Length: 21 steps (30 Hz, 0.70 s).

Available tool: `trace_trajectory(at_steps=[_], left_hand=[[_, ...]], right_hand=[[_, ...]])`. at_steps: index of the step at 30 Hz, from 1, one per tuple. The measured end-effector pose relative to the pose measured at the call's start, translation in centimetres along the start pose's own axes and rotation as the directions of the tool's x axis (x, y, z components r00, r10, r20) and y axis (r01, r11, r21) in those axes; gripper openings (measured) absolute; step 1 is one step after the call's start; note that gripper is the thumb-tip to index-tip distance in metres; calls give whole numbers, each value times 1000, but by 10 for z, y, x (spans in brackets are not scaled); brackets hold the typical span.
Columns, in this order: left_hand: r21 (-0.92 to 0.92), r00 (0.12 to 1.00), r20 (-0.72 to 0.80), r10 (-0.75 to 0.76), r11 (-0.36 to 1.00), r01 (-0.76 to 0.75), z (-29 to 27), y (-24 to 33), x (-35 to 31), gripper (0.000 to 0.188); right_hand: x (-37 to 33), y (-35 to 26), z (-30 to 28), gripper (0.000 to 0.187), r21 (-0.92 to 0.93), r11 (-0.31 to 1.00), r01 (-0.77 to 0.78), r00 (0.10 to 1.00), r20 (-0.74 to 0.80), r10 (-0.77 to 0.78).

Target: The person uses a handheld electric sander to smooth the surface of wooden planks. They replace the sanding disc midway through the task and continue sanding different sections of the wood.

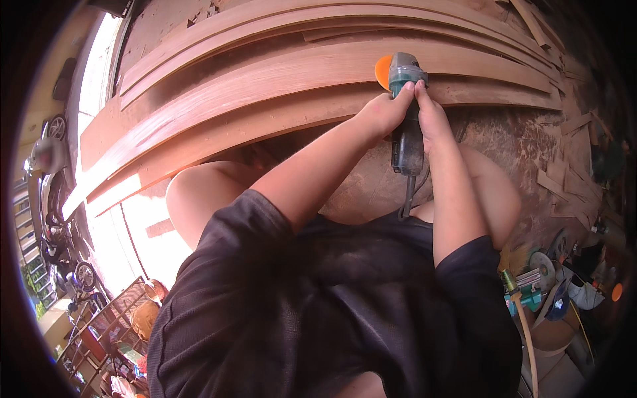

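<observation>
Both my hands are wrapped round an angle grinder (407,149) with a dark body, a green collar and a grey head. Its orange disc (383,71) faces left, over a long wooden board (285,86); whether it touches the wood I cannot tell. My left hand (388,113) grips the tool from the left, thumb along its top. From the right, my right hand (431,119) closes on it, its thumb beside the left one. A black cord (409,196) runs from the grinder's rear toward my lap. The fingers underneath are hidden.
More long boards (332,14) lie farther back, side by side. Wood offcuts (567,186) are scattered at the right. Tools and a green machine (531,297) sit at the lower right. A metal rack (109,318) stands lower left, with motorcycles (56,192) beyond.
</observation>
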State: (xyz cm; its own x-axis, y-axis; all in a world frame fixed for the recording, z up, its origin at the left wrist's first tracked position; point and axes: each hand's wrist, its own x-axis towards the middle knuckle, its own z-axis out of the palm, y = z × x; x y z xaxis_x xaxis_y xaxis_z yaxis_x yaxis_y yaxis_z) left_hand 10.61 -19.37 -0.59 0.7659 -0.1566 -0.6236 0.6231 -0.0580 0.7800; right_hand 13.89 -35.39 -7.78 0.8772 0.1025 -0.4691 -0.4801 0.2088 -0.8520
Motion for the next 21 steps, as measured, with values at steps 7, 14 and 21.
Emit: trace_trajectory(at_steps=[7, 14, 21], left_hand=[[-112, 994, -108, -4, 994, -8, -27, -10, 36, 92], [-400, 938, -340, -60, 912, -87, -124, -46, -24, 80], [-253, 921, -383, 62, 952, -170, -114, -78, -1, 84]], right_hand=[[7, -13, 48, 72, -10, 990, -141, 985, 102, 141], [15, 22, 165, 87, -318, 945, -74, 940, 295, 173], [18, -4, 150, 76, -473, 876, -96, 852, 415, 318]])
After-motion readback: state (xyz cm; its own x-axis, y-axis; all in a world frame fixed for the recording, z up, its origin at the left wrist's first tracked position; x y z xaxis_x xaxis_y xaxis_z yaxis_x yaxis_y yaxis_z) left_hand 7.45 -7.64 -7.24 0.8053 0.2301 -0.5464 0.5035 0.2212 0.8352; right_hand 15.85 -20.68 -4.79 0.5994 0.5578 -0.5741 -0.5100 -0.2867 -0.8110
